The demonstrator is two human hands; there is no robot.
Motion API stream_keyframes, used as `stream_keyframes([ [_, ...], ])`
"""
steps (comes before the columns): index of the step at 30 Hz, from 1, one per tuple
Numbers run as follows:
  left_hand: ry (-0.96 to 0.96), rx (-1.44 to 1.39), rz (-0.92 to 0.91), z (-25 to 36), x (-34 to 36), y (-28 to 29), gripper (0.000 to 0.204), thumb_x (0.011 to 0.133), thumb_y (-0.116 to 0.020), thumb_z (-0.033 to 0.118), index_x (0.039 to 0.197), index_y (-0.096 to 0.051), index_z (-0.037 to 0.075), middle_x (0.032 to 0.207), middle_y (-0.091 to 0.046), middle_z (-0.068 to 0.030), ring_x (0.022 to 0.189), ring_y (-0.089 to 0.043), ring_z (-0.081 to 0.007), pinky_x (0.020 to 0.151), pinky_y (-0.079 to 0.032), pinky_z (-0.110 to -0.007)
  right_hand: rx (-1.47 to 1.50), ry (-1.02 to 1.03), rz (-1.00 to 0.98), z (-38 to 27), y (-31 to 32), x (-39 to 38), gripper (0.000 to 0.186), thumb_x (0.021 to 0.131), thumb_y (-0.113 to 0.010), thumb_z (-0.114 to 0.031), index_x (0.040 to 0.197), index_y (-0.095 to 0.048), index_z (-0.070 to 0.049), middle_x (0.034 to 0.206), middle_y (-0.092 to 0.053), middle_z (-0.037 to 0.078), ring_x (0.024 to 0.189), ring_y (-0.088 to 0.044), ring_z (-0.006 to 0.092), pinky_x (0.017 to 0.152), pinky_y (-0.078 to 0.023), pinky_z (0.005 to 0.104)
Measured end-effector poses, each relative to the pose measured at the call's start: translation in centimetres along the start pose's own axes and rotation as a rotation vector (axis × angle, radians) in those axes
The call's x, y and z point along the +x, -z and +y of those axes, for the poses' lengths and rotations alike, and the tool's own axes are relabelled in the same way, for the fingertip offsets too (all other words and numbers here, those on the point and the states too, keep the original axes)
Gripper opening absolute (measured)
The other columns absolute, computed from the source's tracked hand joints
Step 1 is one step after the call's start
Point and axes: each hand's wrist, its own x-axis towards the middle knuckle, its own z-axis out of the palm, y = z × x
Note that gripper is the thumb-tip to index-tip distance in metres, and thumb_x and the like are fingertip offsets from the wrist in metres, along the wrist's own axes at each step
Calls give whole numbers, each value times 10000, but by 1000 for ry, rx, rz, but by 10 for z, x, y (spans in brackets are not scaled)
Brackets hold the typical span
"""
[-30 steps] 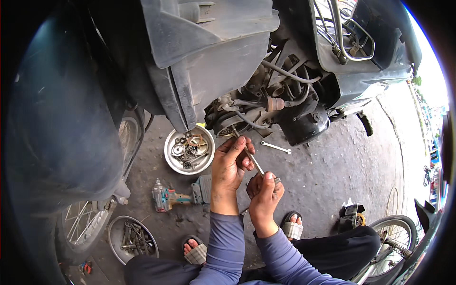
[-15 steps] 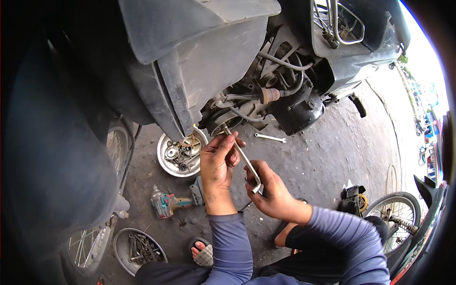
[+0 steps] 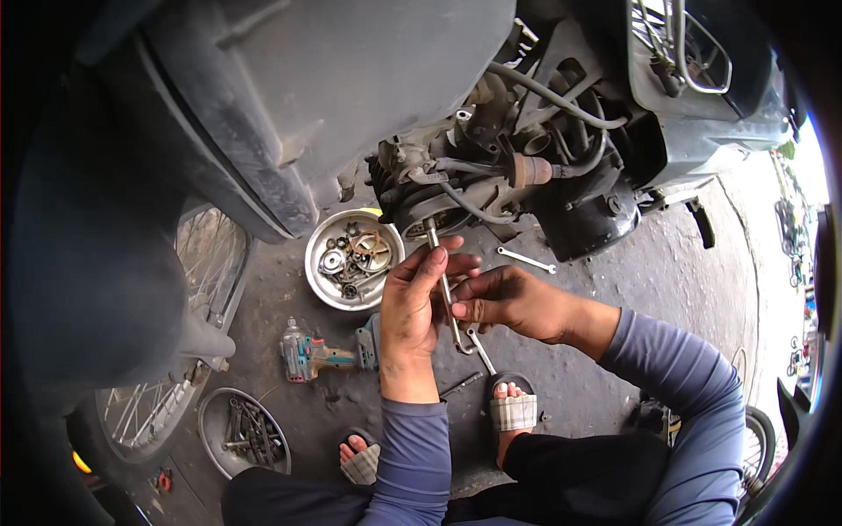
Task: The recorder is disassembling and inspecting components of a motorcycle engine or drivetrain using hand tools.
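Both of my hands are on an L-shaped socket wrench [image 3: 454, 332], whose upper end reaches the round housing [image 3: 424, 207] under the scooter's engine. Just below that end, my left hand [image 3: 409, 311] is closed around the shaft, thumb laid along it. My right hand [image 3: 519, 303] pinches the shaft lower down, above the bent end. How the socket sits inside the housing is hidden. Hoses and a black cylindrical part [image 3: 596, 223] lie beside the housing, and a grey body panel [image 3: 386, 79] hangs above.
On the ground are a bowl [image 3: 355, 307] of engine parts, a cordless impact driver [image 3: 326, 358] and a bowl [image 3: 203, 431] of tools. One combination wrench [image 3: 526, 259] lies right of the housing; another wrench [image 3: 481, 352] lies by my foot. A spoked wheel [image 3: 145, 399] stands left.
My right hand has moved from the wrench's bent end up the shaft, nearer my left hand. My left hand keeps hold near the housing. The view has shifted, showing my right foot and a second wrench.
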Motion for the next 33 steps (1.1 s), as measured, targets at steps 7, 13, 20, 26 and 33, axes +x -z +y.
stream_keyframes([
  [7,-126,148,-64,1,8,6,331,888,-681,236,1091,-624,-19,861,-685,-132,910,-679,-265,764,-573,-343,194,-47,-171,-2,9,12,235,872,-710,-293,853,-669,-62,717,-599,-24,598,-445,54,521,-354,209],
  [13,-102,-15,-24,-7,5,1,289,912,-650,193,1073,-625,-46,830,-681,-128,925,-676,-284,806,-565,-388,406,-82,-258,-5,22,15,192,880,-692,-193,976,-679,-27,824,-696,73,595,-553,85,567,-468,223],
  [20,-150,-52,7,-8,4,-7,303,932,-620,195,1122,-607,-41,873,-683,-158,916,-682,-287,738,-587,-365,442,-19,-338,0,22,20,175,885,-695,-213,892,-676,-39,756,-661,13,621,-568,64,538,-469,213],
  [26,-176,-38,-46,-6,3,-7,346,947,-589,220,1168,-579,-46,920,-688,-184,898,-687,-271,745,-584,-344,441,-52,-290,3,20,21,177,887,-691,-199,956,-654,-40,741,-650,23,621,-572,69,542,-487,230],
  [33,-42,-47,-48,-2,2,-7,374,967,-553,275,1178,-571,-34,963,-686,-189,978,-663,-296,763,-576,-378,442,-68,-300,3,20,18,171,885,-692,-199,937,-647,-42,790,-669,51,581,-559,74,540,-479,212],
])
